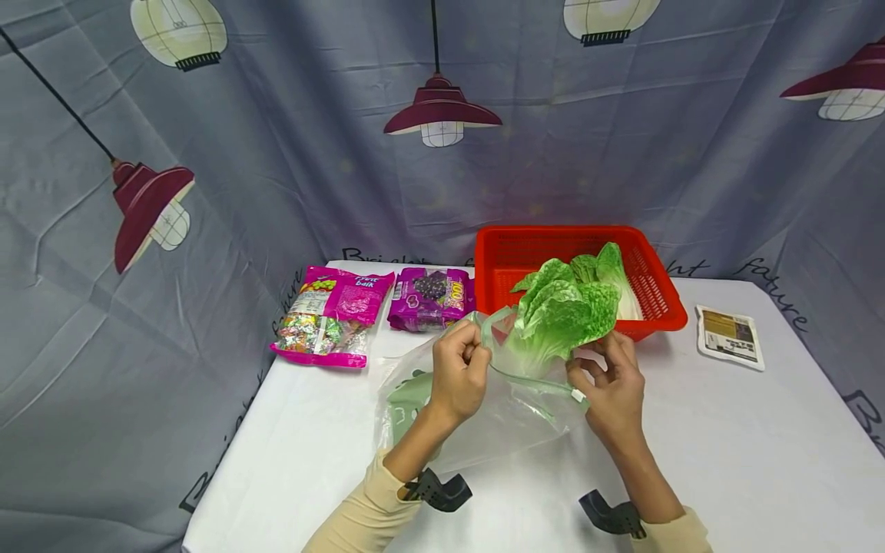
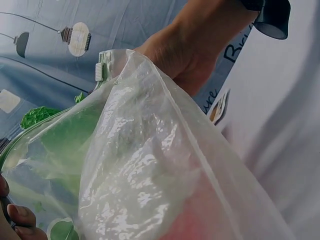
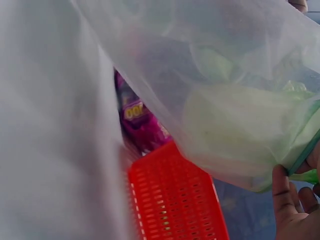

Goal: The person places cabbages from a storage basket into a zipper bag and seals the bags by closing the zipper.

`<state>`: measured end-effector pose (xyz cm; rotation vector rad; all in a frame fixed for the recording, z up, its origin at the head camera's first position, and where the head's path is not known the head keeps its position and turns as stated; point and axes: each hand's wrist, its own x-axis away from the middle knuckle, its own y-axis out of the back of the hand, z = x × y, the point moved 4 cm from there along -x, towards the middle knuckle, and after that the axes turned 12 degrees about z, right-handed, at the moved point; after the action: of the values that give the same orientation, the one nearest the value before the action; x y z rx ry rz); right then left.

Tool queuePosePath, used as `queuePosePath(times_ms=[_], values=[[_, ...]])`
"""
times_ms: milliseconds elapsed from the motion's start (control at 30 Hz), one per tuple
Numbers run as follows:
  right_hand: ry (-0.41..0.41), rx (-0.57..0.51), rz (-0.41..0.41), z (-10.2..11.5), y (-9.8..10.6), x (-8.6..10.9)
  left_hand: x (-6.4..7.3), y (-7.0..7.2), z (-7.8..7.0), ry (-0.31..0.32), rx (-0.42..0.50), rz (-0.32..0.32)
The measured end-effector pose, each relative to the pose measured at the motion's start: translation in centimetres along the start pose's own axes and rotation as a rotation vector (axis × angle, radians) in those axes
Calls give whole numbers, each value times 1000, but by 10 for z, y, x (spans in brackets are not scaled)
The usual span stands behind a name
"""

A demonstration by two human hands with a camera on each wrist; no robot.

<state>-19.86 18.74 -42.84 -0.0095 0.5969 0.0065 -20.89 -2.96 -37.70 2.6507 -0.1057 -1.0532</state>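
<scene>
A clear zip bag (image 1: 491, 422) with a green zip edge is held up over the white table. My left hand (image 1: 459, 372) grips its rim on the left, fingers curled. On the right, my right hand (image 1: 611, 384) pinches the rim beside the white slider (image 1: 578, 395). A head of leafy green lettuce (image 1: 563, 315) stands in the bag's mouth, its pale base inside and its leaves sticking out above the zip. Through the film in the left wrist view, the lettuce shows as a blurred green shape behind the bag (image 2: 135, 150).
Behind the bag stands a red plastic basket (image 1: 667, 307) holding another lettuce (image 1: 625, 288). A pink candy bag (image 1: 332, 319) and a purple grape packet (image 1: 432, 298) lie at the back left. A flat white and brown packet (image 1: 729, 336) lies on the right.
</scene>
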Motion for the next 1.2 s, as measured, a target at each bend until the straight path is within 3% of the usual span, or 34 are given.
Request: queuePosePath(times_ms=[400, 800, 1033, 1200], values=[[84, -44, -3, 20, -4, -8, -6, 5, -3, 6, 25, -10], [110, -16, -10, 27, -2, -13, -15, 9, -10, -48, 21, -7], [195, -10, 18, 56, -11, -18, -17, 10, -12, -66, 24, -18], [241, 33, 42, 65, -13, -20, -20, 13, -16, -96, 24, -32]])
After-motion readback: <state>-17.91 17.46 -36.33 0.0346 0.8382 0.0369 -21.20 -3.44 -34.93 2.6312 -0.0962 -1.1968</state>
